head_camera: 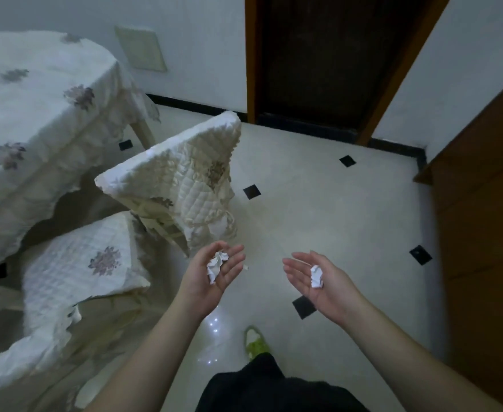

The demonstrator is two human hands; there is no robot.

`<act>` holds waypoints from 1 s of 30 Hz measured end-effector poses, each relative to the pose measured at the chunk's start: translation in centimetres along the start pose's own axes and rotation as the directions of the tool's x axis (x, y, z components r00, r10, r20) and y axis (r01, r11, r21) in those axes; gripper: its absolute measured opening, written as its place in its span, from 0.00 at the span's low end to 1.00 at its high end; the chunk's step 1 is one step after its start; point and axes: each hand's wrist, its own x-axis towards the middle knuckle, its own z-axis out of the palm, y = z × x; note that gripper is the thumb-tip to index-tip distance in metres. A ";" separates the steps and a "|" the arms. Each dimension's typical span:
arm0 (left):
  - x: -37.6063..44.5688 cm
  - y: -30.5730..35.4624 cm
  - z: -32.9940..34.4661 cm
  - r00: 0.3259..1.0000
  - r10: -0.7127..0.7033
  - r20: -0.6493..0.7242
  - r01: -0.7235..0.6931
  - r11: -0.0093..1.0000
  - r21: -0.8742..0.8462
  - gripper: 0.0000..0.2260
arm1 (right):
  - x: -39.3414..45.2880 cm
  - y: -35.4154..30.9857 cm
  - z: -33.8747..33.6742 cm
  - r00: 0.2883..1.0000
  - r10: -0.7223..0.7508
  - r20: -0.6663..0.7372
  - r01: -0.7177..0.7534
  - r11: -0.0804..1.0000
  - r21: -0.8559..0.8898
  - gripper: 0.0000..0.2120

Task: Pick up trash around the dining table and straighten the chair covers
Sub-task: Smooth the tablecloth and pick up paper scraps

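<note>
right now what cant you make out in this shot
All in the head view:
- Small white bit beside the left hand: too small to tell whether it is trash on the floor.
- Room past the dark doorway: too dark to see inside.
- Floor under the table: hidden by the hanging cloth and the chair cover.
- Wooden furniture at right: cut off by the frame edge.

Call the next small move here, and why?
Probably tip the right hand's crumpled paper into the left hand. Both open palms hold a wad, so neither can straighten the tilted chair cover.
</note>
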 end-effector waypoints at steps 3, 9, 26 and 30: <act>2.2 1.8 0.7 0.999 0.032 -0.024 -0.033 0.999 -0.023 0.06 | 2.0 -2.8 1.5 1.000 0.019 0.003 -0.018 0.997 -0.081 0.14; 4.7 4.6 1.2 0.992 0.111 -0.063 -0.111 0.994 0.008 0.08 | 6.8 -6.0 5.1 0.998 0.053 0.027 -0.050 0.992 -0.116 0.15; 10.7 2.9 0.4 0.819 0.273 -0.504 -0.395 0.906 -0.152 0.12 | 25.2 -8.1 9.5 0.890 0.444 0.102 -0.350 0.810 -0.470 0.16; 12.1 2.5 -0.4 0.798 0.312 -0.515 -0.438 0.888 -0.142 0.09 | 28.7 -7.5 10.0 0.879 0.461 0.119 -0.328 0.768 -0.550 0.21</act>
